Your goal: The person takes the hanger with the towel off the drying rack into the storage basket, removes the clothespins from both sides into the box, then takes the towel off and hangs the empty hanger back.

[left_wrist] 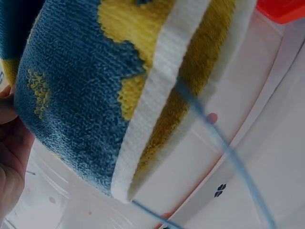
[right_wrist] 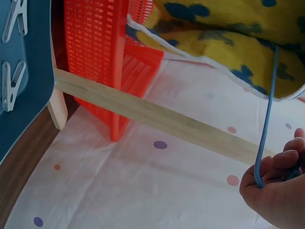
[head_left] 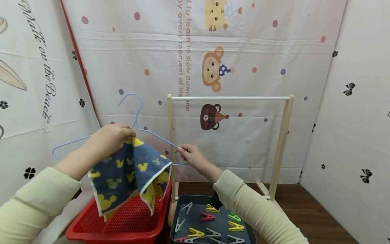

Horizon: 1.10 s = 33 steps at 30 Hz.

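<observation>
A blue and yellow towel (head_left: pixel 118 176) with a white border and mouse-head shapes hangs from my left hand (head_left: pixel 111 137), which pinches its upper edge just below the hanger's neck. In the head view a light blue wire hanger (head_left: pixel 155 135) is held up with its hook on top. My right hand (head_left: pixel 192 156) grips the hanger near its right corner; the right wrist view shows fingers curled round the wire. The towel (left_wrist: pixel 81 86) fills much of the left wrist view, where the hanger's wire (left_wrist: pixel 233 157) emerges from beside its folded edge. The towel hides part of the hanger's lower bar.
Below the towel stands a red plastic basket (head_left: pixel 79 223). To its right, a dark tray (head_left: pixel 219 211) holds several grey, yellow, red and green clothes pegs. Behind it rises a wooden rack with a white top rail (head_left: pixel 230 98). Printed cloth (head_left: pixel 146 51) lines the back and sides.
</observation>
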### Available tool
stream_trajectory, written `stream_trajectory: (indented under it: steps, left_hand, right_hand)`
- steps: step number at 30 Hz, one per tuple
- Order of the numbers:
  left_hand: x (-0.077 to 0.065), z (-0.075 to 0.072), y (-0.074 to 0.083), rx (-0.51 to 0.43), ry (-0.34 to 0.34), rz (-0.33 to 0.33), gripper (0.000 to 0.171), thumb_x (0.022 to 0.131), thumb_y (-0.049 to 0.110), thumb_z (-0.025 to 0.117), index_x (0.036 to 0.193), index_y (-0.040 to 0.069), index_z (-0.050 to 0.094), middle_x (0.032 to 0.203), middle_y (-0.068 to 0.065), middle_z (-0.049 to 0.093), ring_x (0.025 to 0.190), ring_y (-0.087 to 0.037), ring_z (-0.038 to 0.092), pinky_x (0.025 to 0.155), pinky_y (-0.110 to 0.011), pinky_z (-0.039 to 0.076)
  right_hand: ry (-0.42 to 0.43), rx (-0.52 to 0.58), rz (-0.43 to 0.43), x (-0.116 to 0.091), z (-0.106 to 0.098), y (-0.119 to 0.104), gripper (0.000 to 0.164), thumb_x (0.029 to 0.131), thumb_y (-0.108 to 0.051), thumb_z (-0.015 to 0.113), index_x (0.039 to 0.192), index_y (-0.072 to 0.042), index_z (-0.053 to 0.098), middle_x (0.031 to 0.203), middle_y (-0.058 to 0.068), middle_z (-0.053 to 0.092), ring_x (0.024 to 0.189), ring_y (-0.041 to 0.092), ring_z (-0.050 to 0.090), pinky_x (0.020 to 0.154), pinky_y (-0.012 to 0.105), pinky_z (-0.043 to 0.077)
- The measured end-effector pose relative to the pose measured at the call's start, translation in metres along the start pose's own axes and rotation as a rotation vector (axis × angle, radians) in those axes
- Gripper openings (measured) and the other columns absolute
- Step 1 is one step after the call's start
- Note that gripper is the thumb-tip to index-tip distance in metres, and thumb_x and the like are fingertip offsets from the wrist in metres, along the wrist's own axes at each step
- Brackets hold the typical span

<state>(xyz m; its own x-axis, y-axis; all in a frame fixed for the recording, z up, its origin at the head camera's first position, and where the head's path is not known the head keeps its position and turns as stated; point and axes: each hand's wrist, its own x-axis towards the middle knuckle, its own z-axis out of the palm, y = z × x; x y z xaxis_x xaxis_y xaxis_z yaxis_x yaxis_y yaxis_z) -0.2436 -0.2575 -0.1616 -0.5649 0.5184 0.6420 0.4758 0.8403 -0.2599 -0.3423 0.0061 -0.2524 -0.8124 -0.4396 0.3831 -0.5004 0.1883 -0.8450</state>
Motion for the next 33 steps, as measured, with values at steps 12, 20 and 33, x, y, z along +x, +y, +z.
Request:
stream_trajectory:
  steps: [12, 20, 33]
  left_hand:
    - [0.013, -0.022, 0.002, 0.034, 0.040, 0.019, 0.012, 0.089, -0.005, 0.069, 0.094, 0.001, 0.079, 0.089, -0.012, 0.074, 0.083, -0.031, 0.073, 0.079, -0.049, 0.061]
    - [0.017, -0.035, -0.001, 0.045, 0.024, -0.006, 0.015, 0.091, -0.007, 0.065, 0.095, -0.001, 0.078, 0.090, -0.015, 0.075, 0.081, -0.031, 0.071, 0.079, -0.051, 0.061]
    - [0.025, -0.049, -0.002, 0.055, 0.023, -0.014, 0.015, 0.091, -0.008, 0.065, 0.098, -0.005, 0.077, 0.092, -0.019, 0.075, 0.083, -0.035, 0.072, 0.080, -0.052, 0.060]
  right_hand:
    - [-0.044, -0.034, 0.013, -0.015, 0.009, 0.017, 0.029, 0.109, -0.014, 0.048, 0.110, 0.007, 0.068, 0.066, -0.001, 0.046, 0.054, 0.010, 0.033, 0.049, 0.022, 0.030]
    - [-0.057, -0.013, 0.024, -0.025, 0.013, 0.032, 0.028, 0.108, -0.014, 0.049, 0.109, 0.007, 0.069, 0.068, -0.003, 0.048, 0.062, 0.012, 0.041, 0.057, 0.021, 0.035]
    - [-0.069, 0.018, 0.025, -0.035, 0.019, 0.043, 0.027, 0.108, -0.012, 0.049, 0.111, 0.008, 0.068, 0.070, -0.003, 0.047, 0.064, 0.011, 0.041, 0.059, 0.022, 0.035]
